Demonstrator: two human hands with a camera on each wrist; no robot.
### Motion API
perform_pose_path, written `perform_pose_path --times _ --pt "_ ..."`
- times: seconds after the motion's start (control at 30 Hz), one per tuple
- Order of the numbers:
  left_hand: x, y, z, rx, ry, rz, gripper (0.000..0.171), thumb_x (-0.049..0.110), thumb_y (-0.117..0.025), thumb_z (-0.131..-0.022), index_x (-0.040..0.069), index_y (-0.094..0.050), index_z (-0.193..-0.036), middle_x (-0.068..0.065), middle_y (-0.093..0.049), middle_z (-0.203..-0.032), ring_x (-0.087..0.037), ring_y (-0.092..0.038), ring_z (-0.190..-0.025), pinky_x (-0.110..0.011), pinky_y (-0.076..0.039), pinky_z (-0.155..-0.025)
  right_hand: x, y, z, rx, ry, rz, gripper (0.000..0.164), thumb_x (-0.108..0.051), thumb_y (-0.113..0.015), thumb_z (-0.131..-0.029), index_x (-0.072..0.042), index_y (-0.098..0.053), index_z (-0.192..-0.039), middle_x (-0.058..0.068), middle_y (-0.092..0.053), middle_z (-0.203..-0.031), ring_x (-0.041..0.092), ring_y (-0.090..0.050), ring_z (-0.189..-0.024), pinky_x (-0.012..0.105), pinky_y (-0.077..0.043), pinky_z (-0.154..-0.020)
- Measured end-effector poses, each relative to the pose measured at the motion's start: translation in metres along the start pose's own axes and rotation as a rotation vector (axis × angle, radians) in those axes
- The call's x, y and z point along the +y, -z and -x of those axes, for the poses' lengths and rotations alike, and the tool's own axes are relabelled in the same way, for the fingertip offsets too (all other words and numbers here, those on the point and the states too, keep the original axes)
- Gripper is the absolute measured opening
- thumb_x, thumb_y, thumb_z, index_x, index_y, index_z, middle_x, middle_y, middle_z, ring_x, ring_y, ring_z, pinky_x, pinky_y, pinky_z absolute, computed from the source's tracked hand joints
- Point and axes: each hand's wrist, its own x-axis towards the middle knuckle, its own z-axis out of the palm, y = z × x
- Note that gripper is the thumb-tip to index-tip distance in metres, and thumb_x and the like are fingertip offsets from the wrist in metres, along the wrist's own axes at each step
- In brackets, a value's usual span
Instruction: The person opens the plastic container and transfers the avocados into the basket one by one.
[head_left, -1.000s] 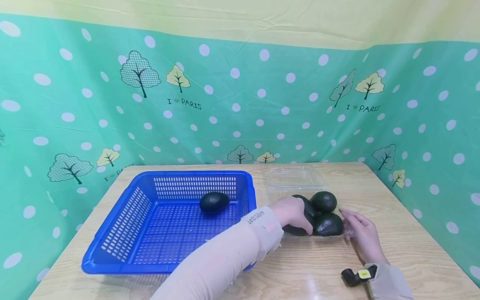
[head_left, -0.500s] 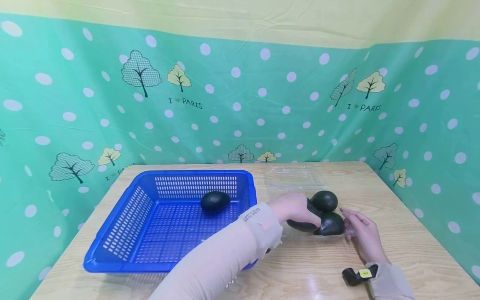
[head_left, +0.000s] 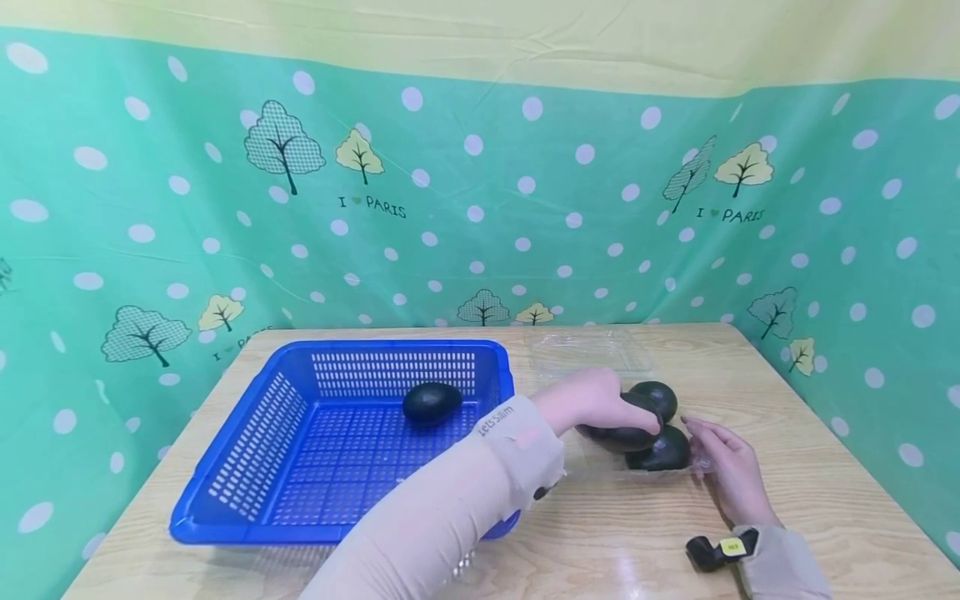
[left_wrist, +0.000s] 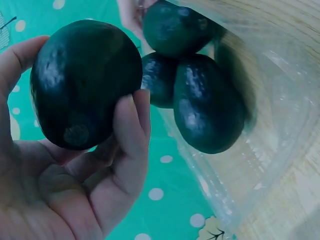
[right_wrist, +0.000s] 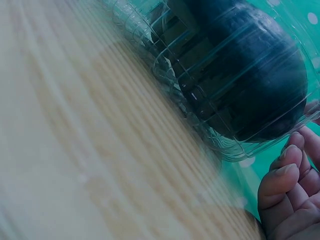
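My left hand (head_left: 596,400) grips a dark avocado (left_wrist: 85,85), thumb on one side and fingers on the other. It is raised over a clear plastic container (right_wrist: 235,150). Several more avocados lie in that container; one avocado (left_wrist: 210,105) sits nearest the bare part of its floor, another avocado (head_left: 660,450) near the right end. At that right end my right hand (head_left: 731,471) pinches the container's rim, partly cut off in the right wrist view. A single avocado (head_left: 432,404) rests in the blue basket (head_left: 300,533), toward its back right.
Behind the container lies a clear plastic lid-like piece (head_left: 588,354) on the wooden table (head_left: 622,542). The basket takes up the table's left side. A patterned green curtain (head_left: 450,200) hangs close behind and at the sides.
My left hand has taken hold of an avocado and lifted it up from the others in the container. My right hand stays at the container's right end.
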Motion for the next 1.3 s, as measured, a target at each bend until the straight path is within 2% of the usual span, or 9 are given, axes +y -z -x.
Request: perform_pose_path --times 0.17,0.27,0.4,0.6,0.8,1.0,1.1,1.3 --pt "0.000 0.002 0.001 0.014 -0.023 0.060 0.052 0.056 -0.072 -0.078 0.010 -0.069 -0.100 0.002 -0.066 -0.083 -0.008 -0.059 -0.074 -0.021 -0.047 -0.064 -0.001 0.001 -0.001 0.007 -0.011 0.028 0.020 -0.034 -0.062 -0.098 -0.022 -0.074 -0.109 -0.010 -0.058 -0.074 0.006 -0.052 -0.062 0.022 -0.047 -0.053" --pt "0.001 0.004 0.005 0.013 -0.020 0.150 0.046 0.053 -0.074 -0.078 0.010 -0.066 -0.094 0.002 -0.065 -0.077 -0.011 -0.061 -0.066 -0.024 -0.050 -0.060 0.000 0.001 -0.001 0.006 -0.008 0.013 0.019 -0.033 -0.062 -0.098 -0.022 -0.074 -0.108 -0.010 -0.057 -0.074 0.005 -0.051 -0.061 0.022 -0.047 -0.052" --pt "0.001 0.009 0.010 0.006 -0.025 0.323 0.039 0.046 -0.075 -0.079 0.010 -0.062 -0.085 -0.001 -0.063 -0.070 -0.019 -0.061 -0.054 -0.030 -0.053 -0.049 0.001 0.000 -0.001 0.005 0.001 -0.005 0.018 -0.031 -0.062 -0.098 -0.022 -0.075 -0.107 -0.009 -0.057 -0.073 0.005 -0.050 -0.059 0.021 -0.046 -0.051" --pt "-0.002 0.015 0.012 0.008 -0.030 0.445 0.037 0.045 -0.071 -0.084 0.011 -0.059 -0.091 -0.004 -0.063 -0.073 -0.020 -0.061 -0.054 -0.030 -0.052 -0.045 0.002 -0.001 0.000 0.004 0.017 -0.011 0.014 -0.030 -0.062 -0.099 -0.028 -0.075 -0.103 -0.009 -0.057 -0.073 0.004 -0.051 -0.058 0.021 -0.046 -0.050" --pt "-0.007 0.020 0.015 0.001 -0.015 0.488 0.042 0.045 -0.071 -0.084 0.009 -0.060 -0.104 -0.006 -0.065 -0.080 -0.019 -0.065 -0.056 -0.031 -0.055 -0.049 0.003 -0.001 -0.001 0.004 0.025 -0.014 0.013 -0.029 -0.061 -0.099 -0.030 -0.075 -0.101 -0.010 -0.057 -0.073 0.004 -0.051 -0.058 0.021 -0.046 -0.050" --pt "-0.013 0.026 0.019 0.022 -0.029 0.518 0.044 0.046 -0.072 -0.084 0.010 -0.062 -0.108 -0.005 -0.064 -0.085 -0.020 -0.065 -0.056 -0.031 -0.056 -0.051 0.002 -0.001 -0.001 0.016 0.015 -0.010 0.013 -0.030 -0.062 -0.098 -0.030 -0.074 -0.101 -0.010 -0.058 -0.075 0.005 -0.051 -0.058 0.021 -0.047 -0.051" --pt "-0.016 0.028 0.022 0.036 -0.028 0.542 0.050 0.045 -0.073 -0.083 0.010 -0.061 -0.116 -0.004 -0.063 -0.091 -0.020 -0.065 -0.059 -0.032 -0.057 -0.054 0.001 -0.001 -0.001 0.021 0.011 -0.006 0.012 -0.031 -0.062 -0.098 -0.030 -0.074 -0.101 -0.010 -0.059 -0.075 0.005 -0.052 -0.059 0.021 -0.047 -0.051" --pt "-0.024 0.034 0.029 0.054 -0.042 0.598 0.047 0.040 -0.076 -0.082 0.012 -0.061 -0.116 -0.004 -0.062 -0.099 -0.017 -0.066 -0.070 -0.035 -0.059 -0.057 0.003 -0.001 -0.001 0.031 0.018 -0.005 0.012 -0.029 -0.063 -0.098 -0.030 -0.075 -0.100 -0.011 -0.059 -0.073 0.004 -0.052 -0.058 0.021 -0.047 -0.051"
